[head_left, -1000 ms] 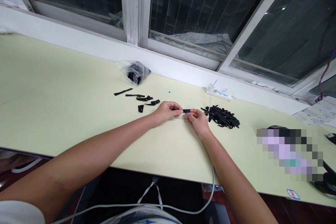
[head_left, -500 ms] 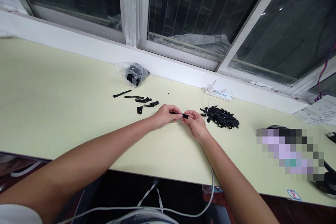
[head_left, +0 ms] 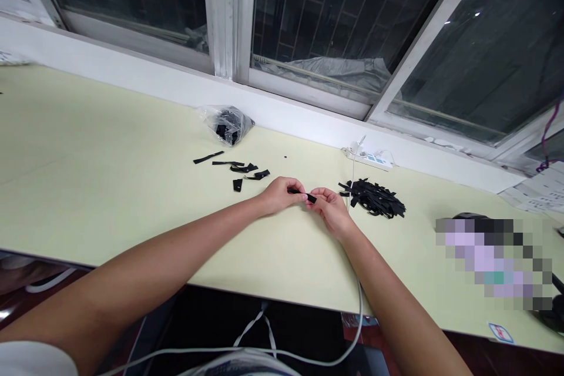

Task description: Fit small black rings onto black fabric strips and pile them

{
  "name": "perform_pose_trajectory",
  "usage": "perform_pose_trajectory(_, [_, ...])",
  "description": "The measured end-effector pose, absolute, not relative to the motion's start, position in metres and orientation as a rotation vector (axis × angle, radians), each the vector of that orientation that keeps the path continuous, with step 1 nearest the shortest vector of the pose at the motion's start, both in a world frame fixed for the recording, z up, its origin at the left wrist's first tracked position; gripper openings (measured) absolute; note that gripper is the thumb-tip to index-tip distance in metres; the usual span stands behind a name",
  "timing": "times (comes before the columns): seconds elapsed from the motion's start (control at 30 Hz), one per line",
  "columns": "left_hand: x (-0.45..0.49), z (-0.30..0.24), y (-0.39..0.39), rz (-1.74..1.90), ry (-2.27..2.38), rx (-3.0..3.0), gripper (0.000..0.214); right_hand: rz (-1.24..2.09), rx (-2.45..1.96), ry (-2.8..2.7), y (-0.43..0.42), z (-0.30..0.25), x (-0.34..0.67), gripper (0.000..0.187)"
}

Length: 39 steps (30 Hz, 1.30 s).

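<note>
Both my hands meet over the middle of the pale yellow table [head_left: 88, 147]. A short black strip [head_left: 310, 197] is pinched between them: my left hand [head_left: 280, 194] holds its left end with closed fingers, and my right hand [head_left: 329, 207] grips its right end. A heap of black strips [head_left: 374, 198] lies just to the right of my right hand. A few loose black strips [head_left: 243, 168] lie scattered to the left of my left hand.
A clear plastic bag with black pieces [head_left: 227, 123] sits by the window sill. A white power strip [head_left: 369, 158] lies behind the heap, and its white cable [head_left: 358, 294] runs over the table's front edge. Dark objects and papers sit at the far right.
My hands have drawn closer together, and the strip between them looks shorter and tilted. The camera view has shifted slightly.
</note>
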<state>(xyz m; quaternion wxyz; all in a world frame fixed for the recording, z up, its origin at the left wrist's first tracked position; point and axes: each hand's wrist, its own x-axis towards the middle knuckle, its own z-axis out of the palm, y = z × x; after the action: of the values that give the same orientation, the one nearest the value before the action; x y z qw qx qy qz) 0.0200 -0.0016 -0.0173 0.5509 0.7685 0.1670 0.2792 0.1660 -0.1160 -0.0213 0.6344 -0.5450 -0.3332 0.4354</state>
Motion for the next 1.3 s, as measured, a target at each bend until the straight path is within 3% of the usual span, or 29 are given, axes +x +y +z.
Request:
perform_pose_trajectory(0.2, [0.020, -0.018, -0.002, 0.651, 0.430, 1.844, 0.018, 1.022, -1.187, -0.754, -0.117, -0.020, 0.167, 0.032])
perform_pose_trajectory(0.9, [0.024, -0.023, -0.004, 0.648, 0.428, 1.882, 0.015, 1.003, -1.276, -0.759, -0.115, -0.017, 0.167, 0.045])
perform_pose_trajectory(1.13, [0.027, -0.030, 0.001, 0.643, 0.410, 1.671, 0.022, 0.712, -1.486, -0.847, -0.111, -0.015, 0.180, 0.041])
perform_pose_trajectory(1.3, [0.024, -0.024, 0.008, 0.818, 0.526, 1.850, 0.017, 0.354, -1.572, -0.768, -0.124, -0.013, 0.243, 0.041])
